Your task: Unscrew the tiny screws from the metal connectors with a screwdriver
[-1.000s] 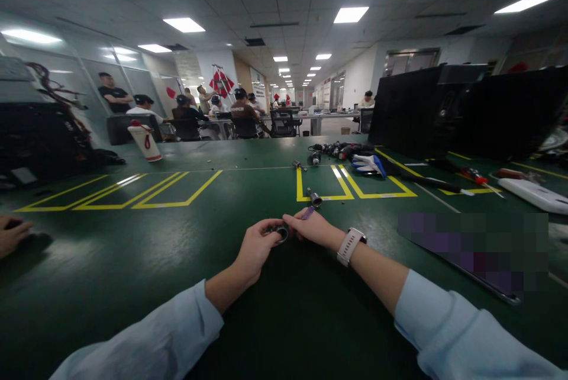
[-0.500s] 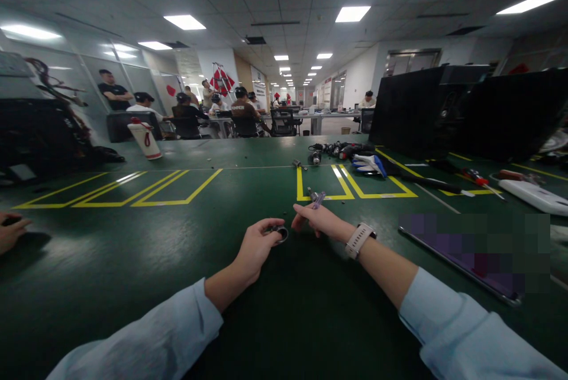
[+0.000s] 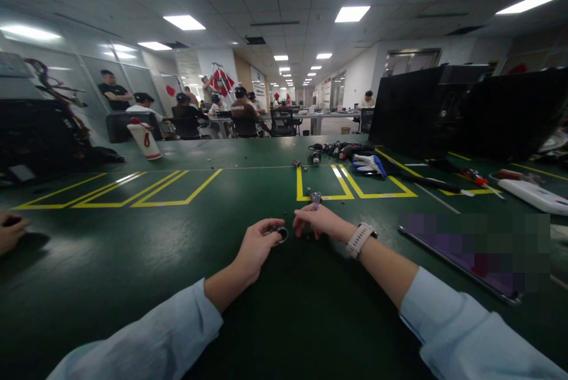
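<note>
My left hand (image 3: 254, 248) is closed around a dark metal ring-shaped part (image 3: 281, 234), its round opening turned toward the right. Just across from it, my right hand (image 3: 320, 220) has its fingers curled, with the thumb side toward that part. A slim tool with a translucent purple handle (image 3: 316, 205) sticks up out of the right hand; its working end is hidden by the fingers. Beyond that handle, a small grey metal piece (image 3: 313, 193) shows close to the yellow tape line. Tiny dark bits (image 3: 284, 213) lie on the green table near both hands.
Farther back lie a small metal fitting (image 3: 296, 163), a heap of black tools and cables (image 3: 341, 149), and a blue-and-white glove (image 3: 370, 164). A tablet-like device (image 3: 461, 264) rests at right, near a red screwdriver (image 3: 477, 177). Another person's hand (image 3: 12, 231) is at the left edge.
The purple handle has swung from leaning right to nearly upright, and my right fingers have shifted slightly away from the ring-shaped part. My left hand looks still.
</note>
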{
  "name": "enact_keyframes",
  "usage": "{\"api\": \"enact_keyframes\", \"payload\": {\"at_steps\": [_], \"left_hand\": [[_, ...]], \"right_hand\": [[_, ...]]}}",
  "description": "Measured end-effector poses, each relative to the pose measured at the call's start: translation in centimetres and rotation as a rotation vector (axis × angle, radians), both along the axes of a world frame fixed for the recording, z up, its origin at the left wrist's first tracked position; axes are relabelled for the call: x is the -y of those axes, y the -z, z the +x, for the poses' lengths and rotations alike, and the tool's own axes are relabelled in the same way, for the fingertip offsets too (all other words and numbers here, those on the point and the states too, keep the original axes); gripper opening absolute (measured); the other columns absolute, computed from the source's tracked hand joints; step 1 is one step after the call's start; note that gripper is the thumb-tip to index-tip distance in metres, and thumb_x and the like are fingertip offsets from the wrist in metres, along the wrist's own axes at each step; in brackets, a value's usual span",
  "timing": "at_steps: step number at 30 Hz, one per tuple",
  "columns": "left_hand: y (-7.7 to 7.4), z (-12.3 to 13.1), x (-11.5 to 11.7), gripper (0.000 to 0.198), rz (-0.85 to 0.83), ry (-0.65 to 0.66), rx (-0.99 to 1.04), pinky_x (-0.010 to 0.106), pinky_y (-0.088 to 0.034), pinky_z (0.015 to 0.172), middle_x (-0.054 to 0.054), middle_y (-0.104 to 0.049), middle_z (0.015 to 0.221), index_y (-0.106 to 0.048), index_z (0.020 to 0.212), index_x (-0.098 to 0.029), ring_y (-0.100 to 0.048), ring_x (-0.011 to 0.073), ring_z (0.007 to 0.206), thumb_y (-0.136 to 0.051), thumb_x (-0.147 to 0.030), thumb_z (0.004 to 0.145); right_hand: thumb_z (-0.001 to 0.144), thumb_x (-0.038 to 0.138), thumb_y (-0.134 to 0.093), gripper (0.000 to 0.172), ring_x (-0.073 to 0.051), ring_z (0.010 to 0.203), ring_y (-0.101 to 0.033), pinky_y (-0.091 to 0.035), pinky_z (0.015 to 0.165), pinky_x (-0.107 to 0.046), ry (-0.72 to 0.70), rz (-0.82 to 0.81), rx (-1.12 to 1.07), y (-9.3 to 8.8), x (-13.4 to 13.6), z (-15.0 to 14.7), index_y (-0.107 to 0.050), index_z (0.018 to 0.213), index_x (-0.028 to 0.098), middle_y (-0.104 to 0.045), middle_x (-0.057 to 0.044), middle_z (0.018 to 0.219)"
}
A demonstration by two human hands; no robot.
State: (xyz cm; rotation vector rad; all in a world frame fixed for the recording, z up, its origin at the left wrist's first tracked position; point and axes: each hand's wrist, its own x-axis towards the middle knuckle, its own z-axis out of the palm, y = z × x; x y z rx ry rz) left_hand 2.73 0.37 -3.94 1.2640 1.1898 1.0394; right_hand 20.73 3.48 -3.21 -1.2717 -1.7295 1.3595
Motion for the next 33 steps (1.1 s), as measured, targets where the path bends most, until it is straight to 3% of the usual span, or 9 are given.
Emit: {"api": "enact_keyframes", "payload": {"at_steps": [6, 12, 21, 25, 28, 33], "left_hand": [[-0.1, 0.0, 0.1, 0.031, -0.008, 0.004, -0.017, 0.031, -0.05, 0.081, 0.009, -0.067, 0.095, -0.064, 0.098, -0.013, -0.063, 0.0192, 0.088, -0.062, -0.011, 0.067], [0.1, -0.1, -0.1, 0.03, -0.008, -0.008, -0.027, 0.031, -0.05, 0.081, 0.009, -0.067, 0.097, -0.065, 0.097, -0.014, -0.063, 0.0192, 0.089, -0.063, -0.012, 0.068], [-0.2, 0.1, 0.0, 0.029, -0.009, -0.017, -0.002, 0.032, -0.05, 0.079, 0.008, -0.068, 0.088, -0.066, 0.094, -0.013, -0.064, 0.0189, 0.084, -0.063, -0.01, 0.064], [-0.2, 0.3, 0.0, 0.029, 0.004, -0.038, 0.013, 0.032, -0.05, 0.078, 0.007, -0.069, 0.084, -0.067, 0.09, -0.013, -0.064, 0.0186, 0.081, -0.064, -0.008, 0.062], [-0.3, 0.3, 0.1, 0.029, 0.0, -0.031, 0.014, 0.031, -0.05, 0.078, 0.007, -0.069, 0.084, -0.067, 0.091, -0.014, -0.064, 0.0178, 0.08, -0.063, -0.007, 0.063], [-0.2, 0.1, 0.1, 0.03, -0.002, -0.021, -0.003, 0.032, -0.05, 0.08, 0.008, -0.069, 0.091, -0.066, 0.095, -0.014, -0.064, 0.0188, 0.084, -0.062, -0.008, 0.065]], "right_hand": [[0.09, 0.043, -0.035, 0.044, -0.006, 0.032, -0.04, -0.036, 0.034, -0.017, 0.037, -0.033, -0.043, -0.4, 0.3, -0.2, -0.061, 0.072, 0.012, -0.065, -0.004, 0.054], [0.09, 0.051, -0.029, 0.054, -0.009, 0.036, -0.052, -0.043, 0.04, -0.02, 0.081, -0.088, -0.08, -1.1, 0.7, -0.2, -0.06, 0.071, 0.011, -0.062, -0.005, 0.048], [0.087, 0.059, -0.026, 0.061, -0.012, 0.044, -0.058, -0.045, 0.046, -0.022, 0.076, -0.103, -0.077, -1.9, 1.1, 0.5, -0.061, 0.07, 0.012, -0.063, -0.007, 0.055], [0.086, 0.059, -0.029, 0.061, -0.008, 0.036, -0.046, -0.039, 0.04, -0.02, 0.122, 0.039, -0.006, -1.4, 0.8, 0.5, -0.061, 0.064, 0.012, -0.051, 0.001, 0.044], [0.085, 0.055, -0.037, 0.051, -0.006, 0.033, -0.036, -0.032, 0.036, -0.018, 0.175, 0.123, 0.005, -1.0, 0.6, 0.3, -0.057, 0.059, 0.015, -0.039, 0.006, 0.039], [0.083, 0.048, -0.046, 0.043, -0.006, 0.03, -0.036, -0.03, 0.034, -0.019, 0.199, 0.127, 0.053, -0.7, 0.5, 0.2, -0.047, 0.053, 0.018, -0.041, 0.007, 0.036]]}}
